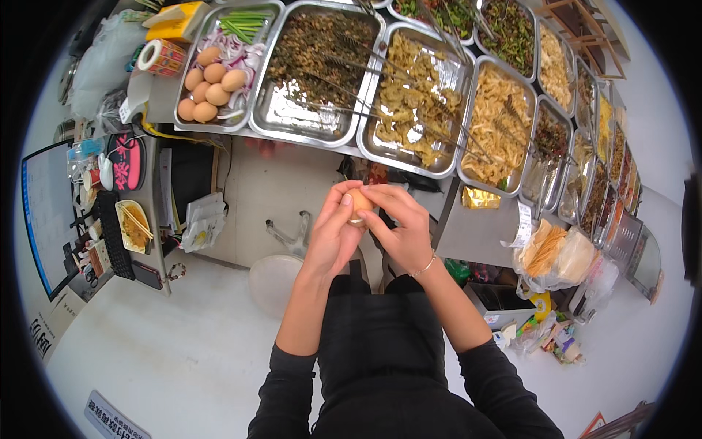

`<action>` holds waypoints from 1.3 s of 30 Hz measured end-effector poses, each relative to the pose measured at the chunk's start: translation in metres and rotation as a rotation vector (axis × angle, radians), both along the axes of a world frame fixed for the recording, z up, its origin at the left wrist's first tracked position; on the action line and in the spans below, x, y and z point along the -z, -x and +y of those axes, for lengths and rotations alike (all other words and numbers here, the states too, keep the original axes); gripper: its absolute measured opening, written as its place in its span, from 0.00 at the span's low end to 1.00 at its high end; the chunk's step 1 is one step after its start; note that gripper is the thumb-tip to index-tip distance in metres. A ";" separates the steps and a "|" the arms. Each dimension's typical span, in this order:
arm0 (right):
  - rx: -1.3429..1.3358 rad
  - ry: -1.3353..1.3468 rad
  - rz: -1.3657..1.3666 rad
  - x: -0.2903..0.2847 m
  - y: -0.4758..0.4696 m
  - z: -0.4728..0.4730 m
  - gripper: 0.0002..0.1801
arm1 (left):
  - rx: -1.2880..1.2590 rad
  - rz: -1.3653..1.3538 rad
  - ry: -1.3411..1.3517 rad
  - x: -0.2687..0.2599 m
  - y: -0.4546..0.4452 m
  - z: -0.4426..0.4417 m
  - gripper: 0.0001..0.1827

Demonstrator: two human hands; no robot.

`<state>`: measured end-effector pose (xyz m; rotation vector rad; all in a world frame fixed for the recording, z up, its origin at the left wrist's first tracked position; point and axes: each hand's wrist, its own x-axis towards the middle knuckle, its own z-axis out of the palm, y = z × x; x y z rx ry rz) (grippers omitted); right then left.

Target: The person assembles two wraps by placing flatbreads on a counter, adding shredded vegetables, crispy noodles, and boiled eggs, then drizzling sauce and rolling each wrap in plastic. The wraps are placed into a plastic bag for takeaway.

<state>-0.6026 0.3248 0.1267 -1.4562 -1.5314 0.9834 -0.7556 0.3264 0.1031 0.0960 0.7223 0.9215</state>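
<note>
Between my two hands is a brown egg [362, 204], with a small white patch showing at its lower edge. My left hand [333, 233] cups it from the left, thumb against the shell. Fingers and thumb of my right hand [402, 222] press on its right side near the white patch. A thin bracelet [426, 266] circles my right wrist. Beyond my hands, a steel tray [180, 125] holds several brown eggs [214, 82], sliced red onion [236, 111] and green scallion pieces [244, 26].
Steel trays of dark chopped greens [323, 49], yellowish pickles [406, 99] and pale strips [496, 123] line the counter, with tongs across them. At left are a monitor [46, 214], keyboard [113, 233] and bowl with chopsticks [133, 228]. A round stool [274, 282] stands left; bagged flat sheets [554, 252] lie right.
</note>
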 end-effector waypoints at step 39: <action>0.308 0.318 0.095 0.155 -0.023 -0.062 0.13 | 0.131 0.242 0.145 0.167 -0.051 -0.042 0.12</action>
